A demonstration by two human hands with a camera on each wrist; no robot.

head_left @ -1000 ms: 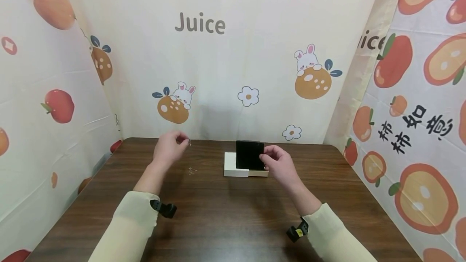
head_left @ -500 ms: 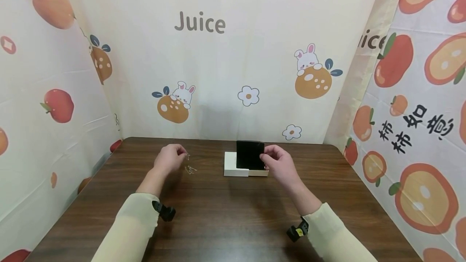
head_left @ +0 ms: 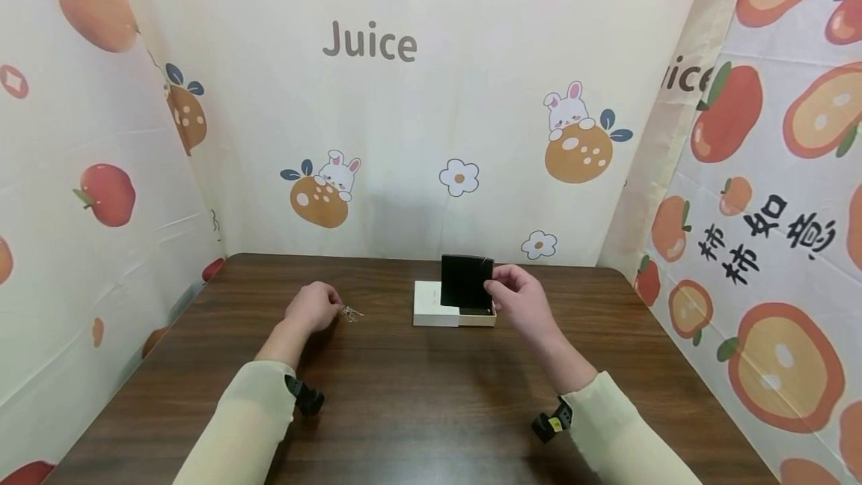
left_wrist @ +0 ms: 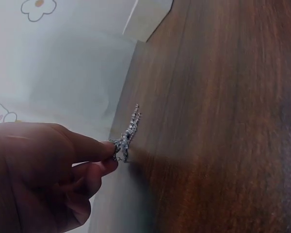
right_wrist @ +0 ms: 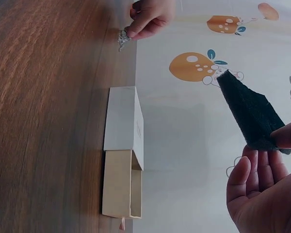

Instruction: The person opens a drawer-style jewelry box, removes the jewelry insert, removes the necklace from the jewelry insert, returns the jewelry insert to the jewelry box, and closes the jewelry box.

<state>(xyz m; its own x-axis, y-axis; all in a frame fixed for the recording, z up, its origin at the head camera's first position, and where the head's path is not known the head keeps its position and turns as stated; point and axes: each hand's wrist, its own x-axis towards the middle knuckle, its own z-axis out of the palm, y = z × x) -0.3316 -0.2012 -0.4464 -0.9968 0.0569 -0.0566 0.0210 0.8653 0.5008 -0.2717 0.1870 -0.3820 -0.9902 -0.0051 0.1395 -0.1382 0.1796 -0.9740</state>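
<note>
My left hand [head_left: 313,309] is low over the table's left part, thumb and fingertips pinching the end of sparkling silver jewellery [left_wrist: 127,137]. The rest of that jewellery lies in a small tangle on the wood, seen also beyond the box in the right wrist view. My right hand [head_left: 521,302] holds a black foam pad [head_left: 466,281] by its edge, thumb on one side and fingers on the other. The pad is raised above a drawer-style box with a white sleeve [head_left: 434,304] and a beige inner tray [right_wrist: 118,184] slid partly out.
The box stands toward the back of the brown wooden table [head_left: 431,410]. A small pink ribbon tab [right_wrist: 122,223] sticks out of the tray's end. Printed cloth [head_left: 404,118] hangs behind the table and along both sides.
My left hand has come down to the table, bringing the silver piece it pinched to the tangle there. My right hand has lifted the black pad slightly up and to the right.
</note>
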